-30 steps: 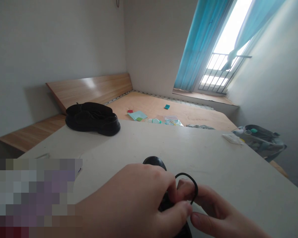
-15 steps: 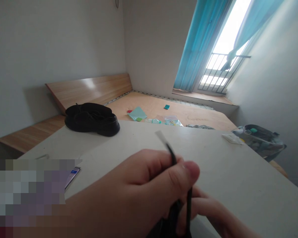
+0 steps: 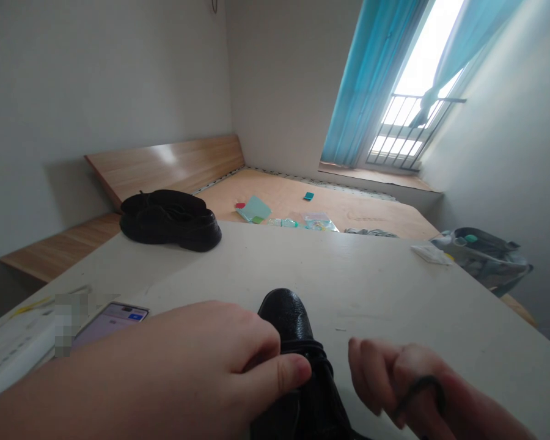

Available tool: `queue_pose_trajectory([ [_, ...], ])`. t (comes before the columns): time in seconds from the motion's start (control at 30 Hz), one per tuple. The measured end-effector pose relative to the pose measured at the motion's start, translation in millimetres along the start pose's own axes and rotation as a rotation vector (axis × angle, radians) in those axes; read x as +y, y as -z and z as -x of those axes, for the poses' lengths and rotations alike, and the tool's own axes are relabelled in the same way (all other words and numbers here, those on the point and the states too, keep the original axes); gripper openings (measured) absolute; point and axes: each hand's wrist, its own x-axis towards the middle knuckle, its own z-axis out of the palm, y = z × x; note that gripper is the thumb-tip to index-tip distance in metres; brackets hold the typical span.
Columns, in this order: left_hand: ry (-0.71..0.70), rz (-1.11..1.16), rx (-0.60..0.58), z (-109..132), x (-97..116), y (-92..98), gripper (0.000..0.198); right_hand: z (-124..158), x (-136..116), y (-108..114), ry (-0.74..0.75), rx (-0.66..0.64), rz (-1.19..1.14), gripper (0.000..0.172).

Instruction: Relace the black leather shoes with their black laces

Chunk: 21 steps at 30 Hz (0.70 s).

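A black leather lace-up shoe point(image 3: 286, 311) lies on the table in front of me, toe pointing away. My left hand point(image 3: 229, 360) grips it from the left, thumb across the laced part. Off the shoe's right side, my right hand point(image 3: 394, 382) is closed with its fingers curled. A black shoelace point(image 3: 424, 385) loops over those fingers; its ends are hidden. Part of the shoe's heel end runs out of the bottom of the view. The matching black shoe point(image 3: 169, 223) stands alone at the table's far left.
The white table point(image 3: 371, 275) holds a phone point(image 3: 112, 318) and papers point(image 3: 18, 342) at left, and a white packet point(image 3: 431, 254) at the far right edge. Beyond lies a bed board point(image 3: 275, 189) with a plastic bottle point(image 3: 283, 223). A lined bin point(image 3: 490, 256) stands right.
My left hand has gone from pinching the raised lace down onto the shoe. My right hand has pulled out to the right with the lace. The shoe's toe has come into view.
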Motion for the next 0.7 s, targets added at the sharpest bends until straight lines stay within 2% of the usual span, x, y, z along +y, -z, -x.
queue_pose_trajectory([
  [0.13,-0.007,-0.127,-0.062,-7.2,22.7,-4.2,0.024,-4.8,7.3,-2.7,0.023,0.004,-0.072,0.064],
  [0.23,0.003,-0.172,-0.084,-13.0,32.7,-8.6,0.023,-5.9,15.3,-4.2,-0.027,0.035,-0.130,0.065],
  [0.3,0.011,-0.208,-0.113,-15.8,34.6,-10.8,0.025,-5.8,19.4,-4.5,-0.112,0.084,0.017,0.059],
  [0.37,0.003,-0.225,-0.131,-16.9,34.4,-11.3,0.026,-5.4,22.4,-5.0,-0.170,0.176,0.281,0.041],
  [0.47,-0.016,-0.199,-0.143,-16.9,31.9,-10.2,0.026,-4.6,26.3,-6.5,-0.109,0.279,0.625,0.016],
  [0.57,-0.037,-0.135,-0.136,-18.3,29.5,-9.7,0.022,-5.0,28.5,-8.1,0.009,0.242,0.756,0.020],
  [0.7,-0.079,-0.084,-0.140,-21.0,33.9,-9.3,0.022,-7.9,23.6,-10.7,0.140,0.168,0.810,0.026],
])
